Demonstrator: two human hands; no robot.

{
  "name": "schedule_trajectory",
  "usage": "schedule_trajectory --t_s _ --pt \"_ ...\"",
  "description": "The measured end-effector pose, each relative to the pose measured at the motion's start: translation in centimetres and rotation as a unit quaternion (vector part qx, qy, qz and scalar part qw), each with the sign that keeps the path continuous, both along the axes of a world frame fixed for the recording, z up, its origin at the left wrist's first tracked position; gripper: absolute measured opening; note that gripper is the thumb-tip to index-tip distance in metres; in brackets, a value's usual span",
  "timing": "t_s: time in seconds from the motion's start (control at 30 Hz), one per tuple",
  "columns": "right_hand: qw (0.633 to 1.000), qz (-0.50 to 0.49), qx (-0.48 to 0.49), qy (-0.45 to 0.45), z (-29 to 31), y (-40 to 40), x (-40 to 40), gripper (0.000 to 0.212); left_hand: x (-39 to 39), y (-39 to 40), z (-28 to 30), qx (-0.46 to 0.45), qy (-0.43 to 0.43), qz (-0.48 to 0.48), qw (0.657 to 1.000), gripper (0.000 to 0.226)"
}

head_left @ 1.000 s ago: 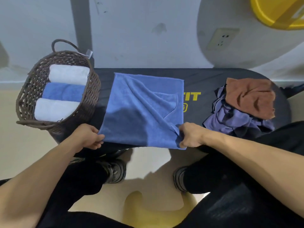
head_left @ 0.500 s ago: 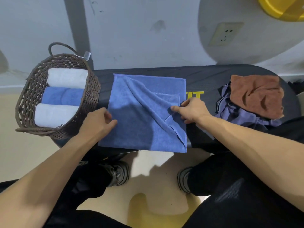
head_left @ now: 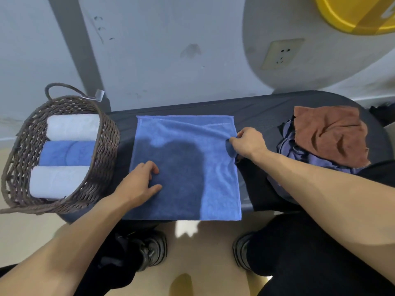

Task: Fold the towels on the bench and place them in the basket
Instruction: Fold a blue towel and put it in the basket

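- Change: a second ago I have both hands at the near edge of the blue towel (head_left: 188,167), with a flap turned across its right half. Now the flap is gone and the towel lies flat and square on the bench (head_left: 256,110).
- Meaning: I judge the spreading done and the first fold next. This towel is not yet folded or in the basket (head_left: 106,150).
- Left hand (head_left: 139,184): has moved inward onto the towel's left part, fingers loosely curled, pressing it down. No grip on the cloth that I can see.
- Right hand (head_left: 248,142): has gone up the right edge and pinches the cloth there. Grip closed on the towel.
- Towel position: middle of the bench, near edge hanging just over the front, just beside the basket.
- Basket: at the left end, holding three rolled towels (head_left: 66,154), white, blue, white.
- Pile (head_left: 320,142): brown and purple cloths, right end, unfolded.
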State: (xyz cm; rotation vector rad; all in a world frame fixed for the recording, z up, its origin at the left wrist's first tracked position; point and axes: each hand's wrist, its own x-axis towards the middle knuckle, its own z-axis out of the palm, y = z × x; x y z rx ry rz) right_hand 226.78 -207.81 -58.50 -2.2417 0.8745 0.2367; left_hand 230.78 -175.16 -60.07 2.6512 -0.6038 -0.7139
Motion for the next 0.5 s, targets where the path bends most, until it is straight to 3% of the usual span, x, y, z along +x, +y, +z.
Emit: schedule_trajectory --t_s 0.17,0.33,0.43,0.5 --pt "0.997 0.022 0.027 0.074 0.2 -0.3 1.7 0.031 4.1 -2.6 1.8 0.091 0.013 -0.042 0.995 0.023" --pt "0.998 0.028 -0.042 0.022 -0.1 -2.1 3.7 0.031 10.0 -7.7 2.7 -0.070 -0.125 0.019 0.990 0.001" --pt "0.998 0.033 -0.045 0.009 -0.5 -2.9 5.2 0.029 11.9 -10.5 2.2 -0.123 -0.113 -0.019 0.986 0.004" --pt "0.999 0.036 -0.039 0.005 -0.8 -3.2 6.0 0.023 12.4 -12.0 1.5 -0.101 -0.078 -0.050 0.991 0.004"
